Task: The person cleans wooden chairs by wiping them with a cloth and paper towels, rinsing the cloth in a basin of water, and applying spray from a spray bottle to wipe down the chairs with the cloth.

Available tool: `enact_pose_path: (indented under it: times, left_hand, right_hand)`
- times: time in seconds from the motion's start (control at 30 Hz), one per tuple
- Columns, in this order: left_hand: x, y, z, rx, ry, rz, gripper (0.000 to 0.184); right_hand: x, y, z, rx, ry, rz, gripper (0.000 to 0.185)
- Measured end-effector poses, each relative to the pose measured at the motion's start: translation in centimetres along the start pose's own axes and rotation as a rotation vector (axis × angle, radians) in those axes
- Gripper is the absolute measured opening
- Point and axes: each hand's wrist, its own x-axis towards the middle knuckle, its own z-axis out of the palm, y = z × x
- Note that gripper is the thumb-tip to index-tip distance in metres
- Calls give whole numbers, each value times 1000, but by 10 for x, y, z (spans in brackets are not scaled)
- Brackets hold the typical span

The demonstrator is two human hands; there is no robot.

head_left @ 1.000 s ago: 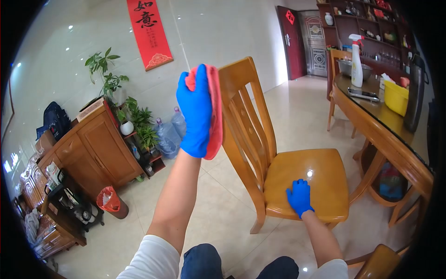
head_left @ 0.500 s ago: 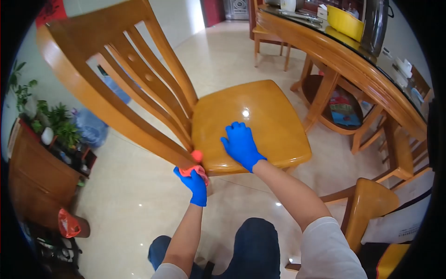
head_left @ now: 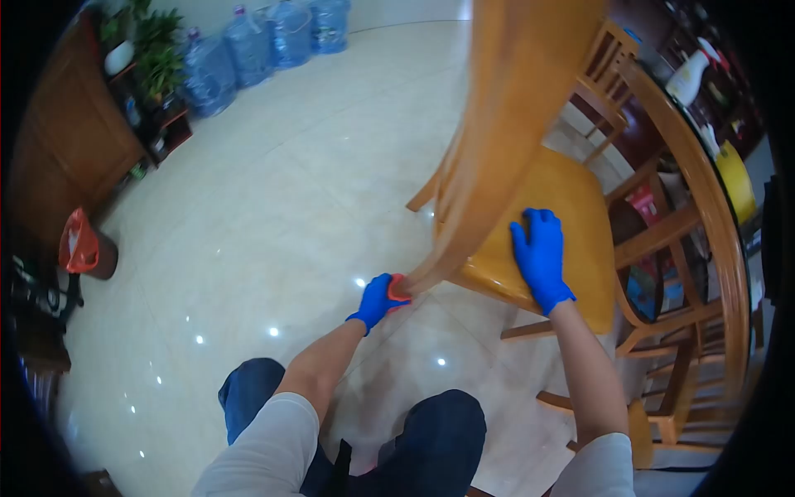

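A wooden chair [head_left: 571, 190] stands in front of me, its tall backrest [head_left: 522, 91] rising toward the camera. My left hand [head_left: 375, 303], in a blue glove, is closed on a red cloth [head_left: 399, 290] pressed around the lower part of the chair's near back leg [head_left: 424, 275]. Part of the cloth is hidden behind the fingers. My right hand [head_left: 542, 258], also blue-gloved, lies on the seat with its thumb apart from the fingers and nothing in it.
A glass-topped wooden table [head_left: 710, 195] at right carries a spray bottle [head_left: 692, 74] and a yellow container [head_left: 734, 180]. More wooden chairs [head_left: 609, 74] stand around it. Several water jugs [head_left: 248, 50] line the wall. At left are a cabinet [head_left: 66, 137] and a red-lined bin [head_left: 87, 248].
My view has swung left and down, so the chair appears farther right. My left hand has gone lower down the back leg with the cloth. The right hand stays on the seat.
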Motion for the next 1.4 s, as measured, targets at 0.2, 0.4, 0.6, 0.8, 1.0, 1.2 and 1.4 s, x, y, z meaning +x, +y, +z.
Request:
enact_pose_path:
  times: [0.2,0.4,0.6,0.8,1.0,1.2,1.4]
  left_hand:
    - [14,148,-14,-308,392,153,58]
    - [15,48,25,-77,362,157,59]
    - [12,-60,2,57,-285,-219,33]
    - [-27,-75,13,194,171,-144,13]
    - [-55,20,-31,-61,-329,-346,13]
    - [-63,194,-90,-959,-579,-552,32]
    - [-38,254,-111,-181,-342,5,49]
  right_hand:
    - [-1,2,9,-17,-43,-36,27]
    - [-6,29,25,78,-116,6,27]
    - [-9,41,28,82,-248,89,27]
    - [-3,11,21,78,-76,19,27]
    - [-41,-48,-18,392,377,117,17]
    - [-193,-152,-14,564,-31,316,36]
    - [-230,-102,0,1226,222,872,20]
